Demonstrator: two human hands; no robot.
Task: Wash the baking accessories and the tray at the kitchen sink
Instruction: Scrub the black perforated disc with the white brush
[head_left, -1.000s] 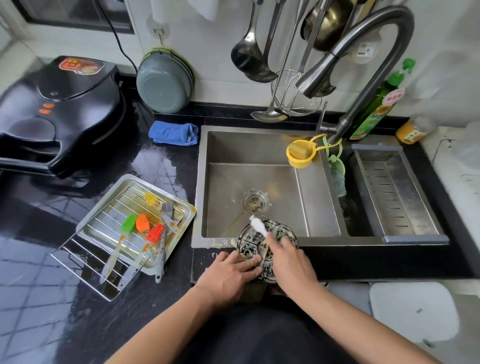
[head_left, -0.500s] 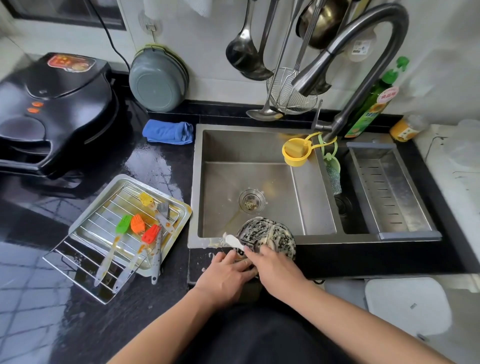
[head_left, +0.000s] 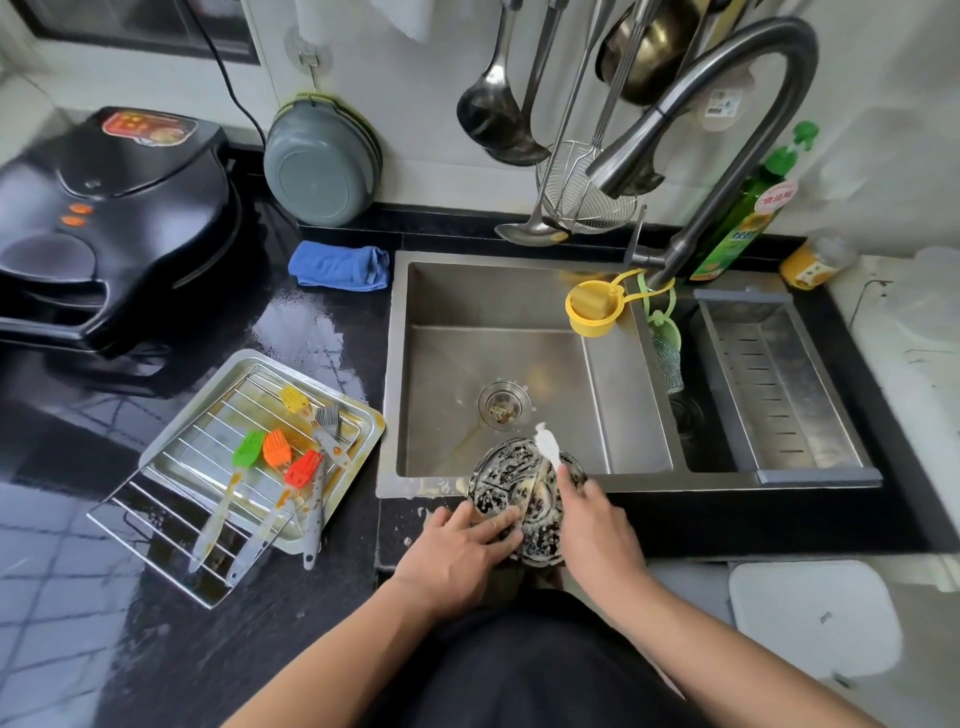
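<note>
A round, dark baking mould (head_left: 511, 483) smeared with pale batter is held at the near rim of the kitchen sink (head_left: 519, 291), half over the basin and half over the black counter (head_left: 332, 332). It is steadied by the left hand (head_left: 457, 551), whose straight fingers are pressed flat on its near edge, while a white scraper (head_left: 548, 449) is gripped in the curled fingers of the right hand (head_left: 597, 530) and laid against the mould's surface. A metal tray (head_left: 363, 431) carrying a wire rack (head_left: 171, 525) and five silicone brushes (head_left: 275, 452) is seen to the left, well apart.
</note>
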